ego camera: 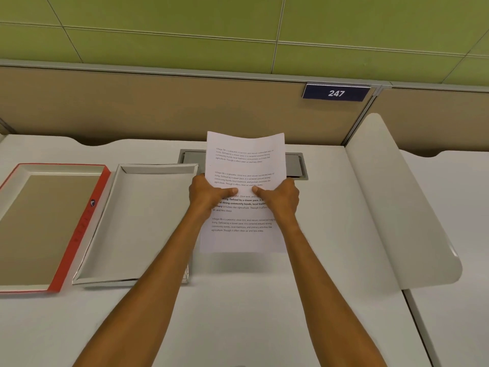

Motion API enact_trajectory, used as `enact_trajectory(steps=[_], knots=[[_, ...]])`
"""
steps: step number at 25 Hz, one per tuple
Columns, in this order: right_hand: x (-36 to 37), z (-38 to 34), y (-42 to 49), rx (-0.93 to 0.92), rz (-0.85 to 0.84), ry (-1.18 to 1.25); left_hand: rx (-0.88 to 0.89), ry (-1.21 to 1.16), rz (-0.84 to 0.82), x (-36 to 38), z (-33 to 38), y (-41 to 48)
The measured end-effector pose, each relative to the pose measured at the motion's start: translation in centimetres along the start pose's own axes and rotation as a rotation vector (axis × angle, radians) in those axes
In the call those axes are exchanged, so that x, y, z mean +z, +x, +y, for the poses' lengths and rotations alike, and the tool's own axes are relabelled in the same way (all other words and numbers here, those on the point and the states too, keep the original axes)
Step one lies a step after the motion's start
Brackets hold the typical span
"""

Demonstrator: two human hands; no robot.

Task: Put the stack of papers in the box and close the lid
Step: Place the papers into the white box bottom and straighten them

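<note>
A stack of white printed papers [244, 160] is held up above the desk, right of the box, casting a shadow on the surface below. My left hand [207, 194] grips its left edge and my right hand [281, 196] grips its right edge, both thumbs pressed on the front sheet. The open white box [148, 221] lies flat on the desk just left of my left forearm, with nothing inside it. Its lid [87, 221], red-edged with a brown inside, lies upside down at the far left beside the box.
The white desk [264, 313] ends at a tan partition behind. A grey cable hatch [295, 162] sits in the desk behind the papers. A curved white divider [391, 207] rises on the right. A blue sign reading 247 [336, 93] hangs on the partition.
</note>
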State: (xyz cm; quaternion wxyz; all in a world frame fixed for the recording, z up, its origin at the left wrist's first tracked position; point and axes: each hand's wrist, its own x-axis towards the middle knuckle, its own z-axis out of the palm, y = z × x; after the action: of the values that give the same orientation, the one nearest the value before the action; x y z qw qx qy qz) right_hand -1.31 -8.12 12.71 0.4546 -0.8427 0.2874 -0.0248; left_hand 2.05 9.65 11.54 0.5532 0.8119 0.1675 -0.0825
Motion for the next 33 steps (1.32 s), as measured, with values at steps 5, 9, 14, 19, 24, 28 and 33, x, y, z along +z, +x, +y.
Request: enact_trajectory(steps=[5, 9, 14, 19, 24, 28, 33], knots=[[3.8, -2.0, -2.1, -0.011, -0.048, 0.001, -0.047, 0.035, 0.012, -4.5, -1.4, 0.8], [7.3, -3.9, -4.2, -0.025, -0.080, 0.001, -0.074, 0.046, 0.038, -8.6, -2.6, 1.4], [11.7, -5.7, -6.4, -0.014, -0.116, 0.007, -0.093, 0.067, 0.044, -13.3, -4.4, 2.3], [15.2, -7.1, -8.0, 0.001, -0.137, -0.002, -0.098, 0.093, 0.038, -16.8, -6.0, 3.3], [18.4, -8.0, -8.8, 0.005, -0.144, -0.013, -0.107, 0.090, 0.024, -19.5, -7.4, 4.5], [21.0, -8.5, -9.2, 0.026, -0.166, -0.028, -0.123, 0.068, 0.016, -21.4, -8.8, 5.8], [24.0, -8.2, -9.6, 0.041, -0.179, -0.045, -0.147, 0.091, -0.011, -22.8, -10.8, 7.3]])
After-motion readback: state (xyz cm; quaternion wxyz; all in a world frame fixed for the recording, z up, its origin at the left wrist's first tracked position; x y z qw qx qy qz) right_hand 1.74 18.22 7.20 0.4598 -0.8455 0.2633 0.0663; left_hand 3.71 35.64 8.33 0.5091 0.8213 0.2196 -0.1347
